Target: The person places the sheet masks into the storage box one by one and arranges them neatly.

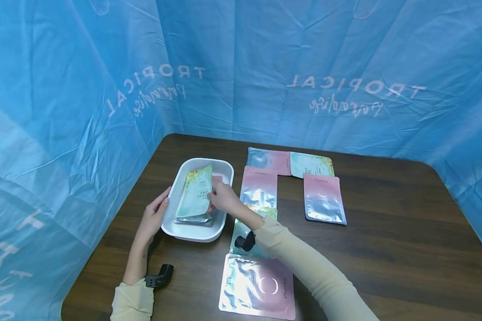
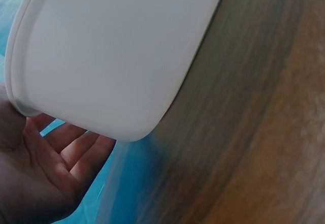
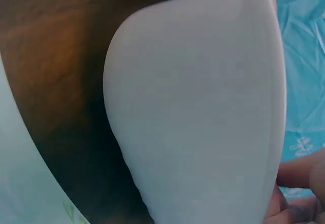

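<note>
A white plastic tub stands at the left of the table with several foil sheet mask packets inside. On top is a light green packet with a floral corner, tilted over a silver one. My left hand holds the tub's left side, thumb at the rim and fingers along the outer wall. Reaching over the right rim, my right hand pinches the green packet's right edge. A bit of pink packet shows behind these fingers. In the right wrist view the tub wall hides the packets.
Right of the tub, flat packets form a column: pink-silver, green partly under my right forearm, and pink-silver in front. Another pink-silver and a green one lie behind; one more pink-silver packet lies farther right. Blue curtains border the table.
</note>
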Demonstrator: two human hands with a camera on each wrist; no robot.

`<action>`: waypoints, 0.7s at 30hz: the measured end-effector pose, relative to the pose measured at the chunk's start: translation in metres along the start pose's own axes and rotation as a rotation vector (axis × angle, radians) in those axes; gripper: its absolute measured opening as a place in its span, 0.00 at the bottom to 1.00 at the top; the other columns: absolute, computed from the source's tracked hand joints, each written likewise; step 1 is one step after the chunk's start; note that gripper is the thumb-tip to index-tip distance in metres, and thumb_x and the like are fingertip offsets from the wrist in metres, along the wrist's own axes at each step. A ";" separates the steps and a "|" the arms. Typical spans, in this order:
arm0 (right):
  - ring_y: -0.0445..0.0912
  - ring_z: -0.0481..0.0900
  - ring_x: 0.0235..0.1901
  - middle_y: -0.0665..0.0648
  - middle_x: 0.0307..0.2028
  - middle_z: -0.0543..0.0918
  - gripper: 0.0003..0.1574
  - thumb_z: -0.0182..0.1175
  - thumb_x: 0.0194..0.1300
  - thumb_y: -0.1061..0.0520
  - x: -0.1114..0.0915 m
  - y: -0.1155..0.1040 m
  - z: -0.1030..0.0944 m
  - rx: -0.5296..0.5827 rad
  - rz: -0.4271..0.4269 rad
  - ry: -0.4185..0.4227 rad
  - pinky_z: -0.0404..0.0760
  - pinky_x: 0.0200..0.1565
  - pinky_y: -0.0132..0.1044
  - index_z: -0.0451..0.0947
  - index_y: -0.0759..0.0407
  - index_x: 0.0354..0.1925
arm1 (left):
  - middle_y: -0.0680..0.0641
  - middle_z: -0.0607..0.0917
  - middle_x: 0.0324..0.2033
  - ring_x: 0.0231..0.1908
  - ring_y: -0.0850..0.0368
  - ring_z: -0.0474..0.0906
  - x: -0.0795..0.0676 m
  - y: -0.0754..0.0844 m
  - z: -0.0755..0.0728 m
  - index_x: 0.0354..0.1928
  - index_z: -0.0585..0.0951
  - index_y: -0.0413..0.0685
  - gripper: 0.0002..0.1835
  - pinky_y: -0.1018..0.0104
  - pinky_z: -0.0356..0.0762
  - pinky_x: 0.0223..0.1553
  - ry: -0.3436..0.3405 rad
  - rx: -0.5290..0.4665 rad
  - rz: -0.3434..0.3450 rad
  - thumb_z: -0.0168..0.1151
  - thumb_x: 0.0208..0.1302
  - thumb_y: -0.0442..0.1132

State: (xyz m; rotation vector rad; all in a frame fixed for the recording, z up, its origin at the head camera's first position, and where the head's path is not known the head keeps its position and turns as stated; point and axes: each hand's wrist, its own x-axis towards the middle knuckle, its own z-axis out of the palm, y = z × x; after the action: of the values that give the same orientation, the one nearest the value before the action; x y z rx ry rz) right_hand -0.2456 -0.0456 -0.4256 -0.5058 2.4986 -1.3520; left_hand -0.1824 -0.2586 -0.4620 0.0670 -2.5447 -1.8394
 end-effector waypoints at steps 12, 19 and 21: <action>0.43 0.71 0.16 0.54 0.19 0.72 0.28 0.47 0.71 0.63 -0.002 -0.013 0.005 -0.550 -0.032 -0.164 0.69 0.18 0.29 0.57 0.74 0.65 | 0.39 0.58 0.68 0.65 0.41 0.56 0.000 0.000 -0.001 0.71 0.57 0.45 0.27 0.46 0.61 0.58 0.002 -0.005 0.006 0.40 0.75 0.46; 0.42 0.72 0.20 0.55 0.26 0.78 0.09 0.53 0.66 0.65 -0.004 -0.013 0.004 -0.842 -0.167 -0.074 0.71 0.20 0.30 0.80 0.60 0.38 | 0.39 0.57 0.68 0.66 0.42 0.54 -0.002 0.003 0.000 0.71 0.57 0.43 0.26 0.47 0.59 0.59 -0.001 -0.022 0.025 0.40 0.75 0.43; 0.43 0.74 0.22 0.56 0.29 0.80 0.08 0.54 0.67 0.64 -0.006 -0.013 0.000 -0.836 -0.189 -0.061 0.72 0.21 0.30 0.80 0.60 0.39 | 0.39 0.57 0.68 0.66 0.43 0.54 -0.002 0.004 -0.001 0.71 0.57 0.44 0.26 0.47 0.58 0.60 0.001 -0.024 0.025 0.40 0.75 0.43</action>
State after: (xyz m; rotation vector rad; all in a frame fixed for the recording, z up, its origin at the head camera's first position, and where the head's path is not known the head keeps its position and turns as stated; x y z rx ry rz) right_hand -0.2381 -0.0498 -0.4138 -0.9325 2.9302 -0.2500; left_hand -0.1807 -0.2581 -0.4583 0.0361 -2.5111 -1.8601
